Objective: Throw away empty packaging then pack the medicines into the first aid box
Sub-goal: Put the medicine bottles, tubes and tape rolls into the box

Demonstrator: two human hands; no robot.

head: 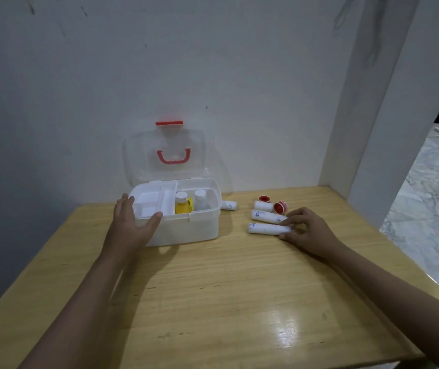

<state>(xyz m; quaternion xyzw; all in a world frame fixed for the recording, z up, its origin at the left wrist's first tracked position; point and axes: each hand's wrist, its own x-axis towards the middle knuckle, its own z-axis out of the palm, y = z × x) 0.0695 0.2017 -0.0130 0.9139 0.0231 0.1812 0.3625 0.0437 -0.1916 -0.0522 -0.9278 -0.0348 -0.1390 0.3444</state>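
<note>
- Four white bandage rolls lie on the wooden table [213, 288], right of centre frame: nearest roll [268, 229], second roll [267, 216], short roll [263, 206], and a stray roll [229, 205] just beside the box.
- Two red-cored tape spools: one lying flat [264, 199], one tilted [280, 207] against the short roll.
- First aid box [186, 230], centre frame, clear lid [163, 155] raised against the wall; white tray [150, 202] at left, yellow bottle [182, 205] and white bottle [200, 199] standing upright at right.
- Left hand [133, 225]: spread, fingers released, resting on the box's left front corner.
- Right hand [306, 230]: fingertips touching the right ends of the nearest two rolls, not yet closed round either.
- Handling, judged: rolls light, soft, prone to rolling; pinch across mid-length. Spools stiff; take by the rim.
</note>
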